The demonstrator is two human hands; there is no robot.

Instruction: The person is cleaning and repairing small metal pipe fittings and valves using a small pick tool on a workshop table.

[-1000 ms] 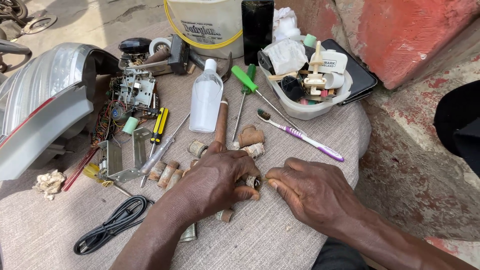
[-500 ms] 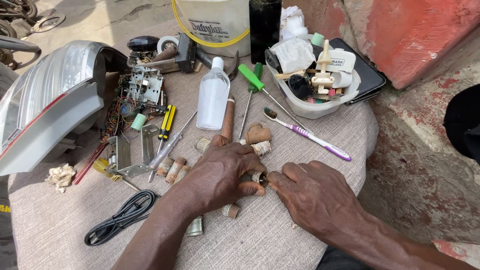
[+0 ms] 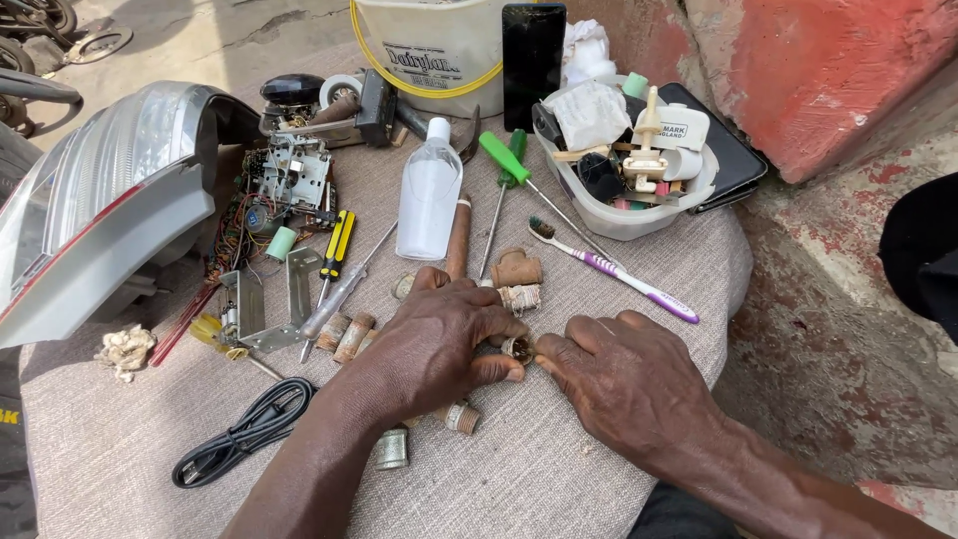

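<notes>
At six o'clock on our cloth [image 3: 559, 479], our left hand [image 3: 434, 344] and right hand [image 3: 624, 374] pinch one small fitting [image 3: 517, 348] (toothbrush [image 3: 614, 271] at one o'clock)

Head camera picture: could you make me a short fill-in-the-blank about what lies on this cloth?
1. Both hands, left hand and right hand, meet at a small ____ fitting.
2. The toothbrush has a ____ handle.
3. The coiled cable is ____.
4. The clear bottle lies beside a ____-handled screwdriver.

Missing words: metal; purple; black; green
</notes>
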